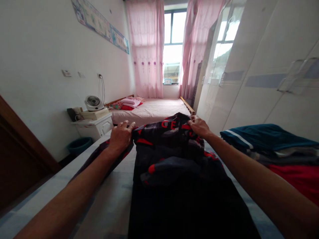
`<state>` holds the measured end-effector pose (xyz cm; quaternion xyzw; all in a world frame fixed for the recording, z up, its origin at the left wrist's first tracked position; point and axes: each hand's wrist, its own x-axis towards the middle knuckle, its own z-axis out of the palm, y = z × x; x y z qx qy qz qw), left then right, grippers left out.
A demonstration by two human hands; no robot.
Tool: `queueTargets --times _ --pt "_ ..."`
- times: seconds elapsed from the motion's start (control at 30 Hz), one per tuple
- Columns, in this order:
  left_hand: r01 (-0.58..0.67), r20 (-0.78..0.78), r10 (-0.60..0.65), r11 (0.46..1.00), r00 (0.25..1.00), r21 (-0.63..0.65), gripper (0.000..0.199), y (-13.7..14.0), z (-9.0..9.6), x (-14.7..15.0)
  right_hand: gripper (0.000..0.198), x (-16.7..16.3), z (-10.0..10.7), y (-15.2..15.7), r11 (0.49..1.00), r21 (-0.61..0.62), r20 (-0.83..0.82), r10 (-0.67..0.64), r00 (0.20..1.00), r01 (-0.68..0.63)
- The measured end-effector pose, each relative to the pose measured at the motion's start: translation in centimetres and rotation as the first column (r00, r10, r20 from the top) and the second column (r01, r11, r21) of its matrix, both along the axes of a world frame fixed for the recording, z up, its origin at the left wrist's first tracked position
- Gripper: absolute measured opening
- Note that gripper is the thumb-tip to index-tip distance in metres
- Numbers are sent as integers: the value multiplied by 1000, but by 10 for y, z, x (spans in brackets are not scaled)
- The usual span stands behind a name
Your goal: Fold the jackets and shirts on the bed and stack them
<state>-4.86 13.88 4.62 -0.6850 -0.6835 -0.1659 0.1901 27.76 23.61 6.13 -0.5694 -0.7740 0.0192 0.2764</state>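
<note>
A black garment [169,142] with red letters and red and grey patches is spread over the bed in front of me. At its far left corner, my left hand [121,135] has its fingers bent and closed on the cloth. My right hand [199,126] pinches the far right edge of the same garment, near a red patch. Between the two hands the cloth is raised and bunched. One dark sleeve [99,159] trails out to the left, partly behind my forearm. The near part is so dark that its folds cannot be made out.
Folded clothes [271,139] are stacked on the right side of the bed [109,202]. A small fan [94,103] stands on a white cabinet [99,124], with a bin [79,145] beside it. Beyond lies another bed [159,108]; white wardrobes [261,66] line the right wall.
</note>
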Motion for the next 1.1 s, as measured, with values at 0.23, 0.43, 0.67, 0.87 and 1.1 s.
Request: queueTargets --times 0.23,0.43,0.67,0.87,1.1 --pt "193 185 -143 937 972 -291 41 -51 -81 17 60 12 -57 -92 900 -196 47 405 913 -389" --pt "283 421 -101 874 902 -396 51 -95 -106 34 57 -11 -95 -97 920 -229 -98 302 948 -317" --pt "257 403 -53 844 914 -470 53 -132 -98 27 34 48 -65 -28 975 -206 -388 -158 908 81" --pt "389 485 -111 759 867 -522 76 -173 -110 19 28 136 -80 -48 880 -259 -326 -469 821 399" --pt "318 389 -127 819 913 -478 76 -186 -129 35 64 138 -129 -179 980 -198 -24 -37 999 31"
